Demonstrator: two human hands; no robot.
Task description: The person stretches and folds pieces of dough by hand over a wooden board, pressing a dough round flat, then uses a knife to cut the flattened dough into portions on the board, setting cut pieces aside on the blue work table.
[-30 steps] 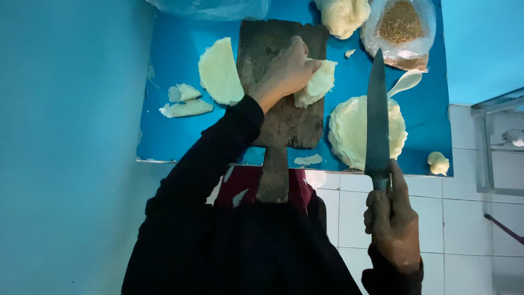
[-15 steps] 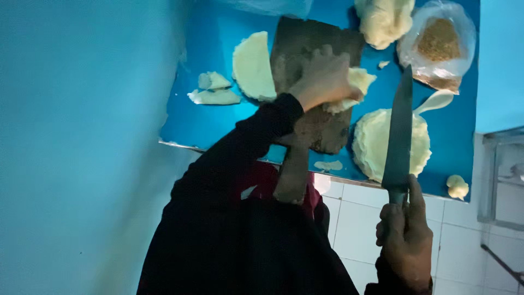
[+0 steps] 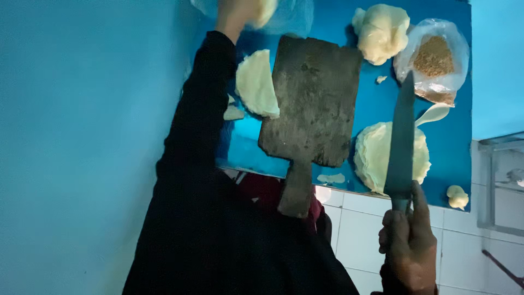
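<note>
The blue bench (image 3: 240, 147) fills the upper middle of the view, with a white tiled floor below it from 4 to 6 o'clock. Largest on it is the dark wooden cutting board (image 3: 314, 98), bare of food, its handle hanging over the near edge toward 6 o'clock.

At 3 o'clock of the board lies a round stack of pale cabbage leaves (image 3: 374, 155); a cabbage half (image 3: 256, 82) lies against the board's 9 o'clock edge, and a cabbage chunk (image 3: 382, 33) sits at 1 o'clock. Just beside that chunk is a clear plastic bag (image 3: 436, 60) of brown grains. Small scraps lie at the near edge, one at 4 o'clock (image 3: 457, 196).

The right hand (image 3: 406, 246) is closed around the handle of a long knife (image 3: 403, 136), blade pointing to 12 o'clock over the leaf stack. The left hand (image 3: 243, 13), at 11 o'clock and half cut off by the frame, is closed on a pale cabbage piece (image 3: 266, 11), over a clear bag at the far edge.

Risks, as I judge them: the raised blade could catch the left sleeve as that arm crosses back; the overhanging board could tip if the handle is knocked; the scrap at the edge could fall to the floor.
</note>
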